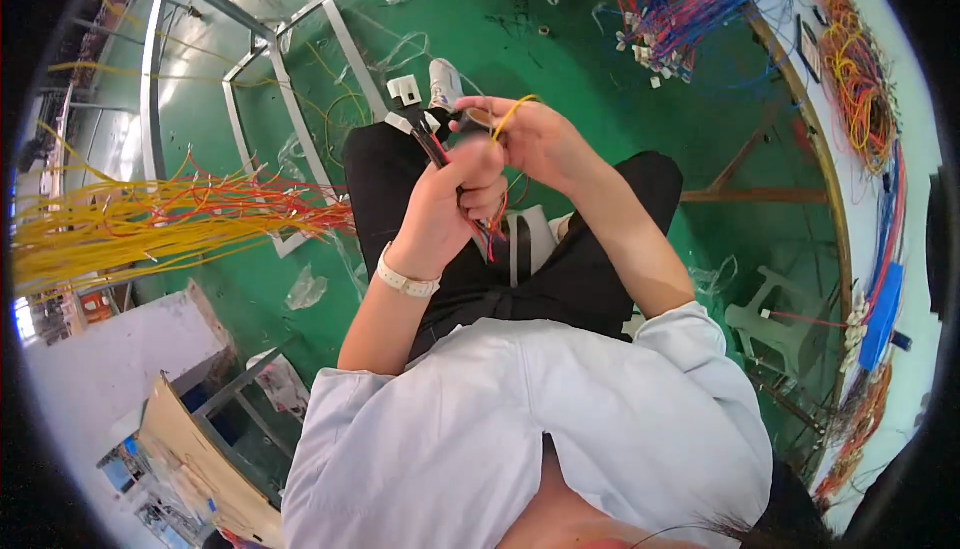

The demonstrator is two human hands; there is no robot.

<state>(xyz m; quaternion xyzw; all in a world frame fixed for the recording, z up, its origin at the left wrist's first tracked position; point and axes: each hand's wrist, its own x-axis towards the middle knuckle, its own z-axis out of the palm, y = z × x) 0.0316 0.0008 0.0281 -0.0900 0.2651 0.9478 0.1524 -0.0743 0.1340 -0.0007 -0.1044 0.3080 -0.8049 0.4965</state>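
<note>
The left hand clasped wires; the right hand held tape; wrapping seemed underway; the next turn likely called for steady tension.

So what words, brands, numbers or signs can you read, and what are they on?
None that I can read.
Dark roll at the right hand: no letters I can make out.
White connector: none I can make out.
Blue-and-white things at lower left: too small and blurred to tell.
</note>
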